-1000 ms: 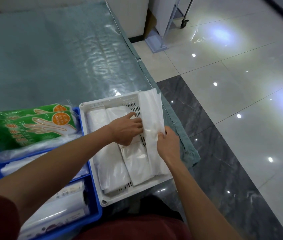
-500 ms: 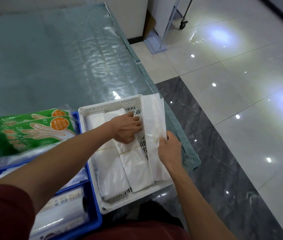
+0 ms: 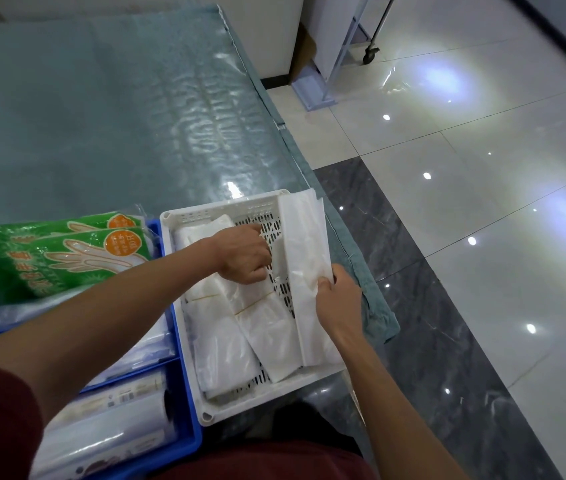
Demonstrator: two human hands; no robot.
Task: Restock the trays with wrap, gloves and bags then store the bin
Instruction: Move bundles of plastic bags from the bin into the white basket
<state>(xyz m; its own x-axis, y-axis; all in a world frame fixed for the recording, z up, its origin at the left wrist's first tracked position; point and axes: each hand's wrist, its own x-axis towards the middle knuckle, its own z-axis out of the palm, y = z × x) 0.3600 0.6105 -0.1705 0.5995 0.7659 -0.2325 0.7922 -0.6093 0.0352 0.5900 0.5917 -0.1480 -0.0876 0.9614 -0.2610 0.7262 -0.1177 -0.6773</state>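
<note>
A white perforated tray (image 3: 220, 408) sits at the table's near right corner with folded white plastic bags (image 3: 226, 341) lying in it. My left hand (image 3: 245, 256) presses down on the bags in the tray's middle, fingers curled. My right hand (image 3: 338, 301) pinches a tall folded stack of white bags (image 3: 304, 244) that stands on edge along the tray's right wall. Left of the tray is a blue tray (image 3: 188, 441) holding green glove packs (image 3: 49, 258) at the back and rolls of wrap (image 3: 108, 427) at the front.
The table (image 3: 101, 116) is covered with teal cloth under clear plastic; its right edge runs just beside the white tray. Glossy tiled floor (image 3: 465, 237) lies to the right. A wheeled metal stand (image 3: 368, 53) stands at the far wall.
My left hand has shifted slightly on the flat bags and curled tighter. My right hand keeps its grip on the upright stack, which leans a little more against the tray's right wall.
</note>
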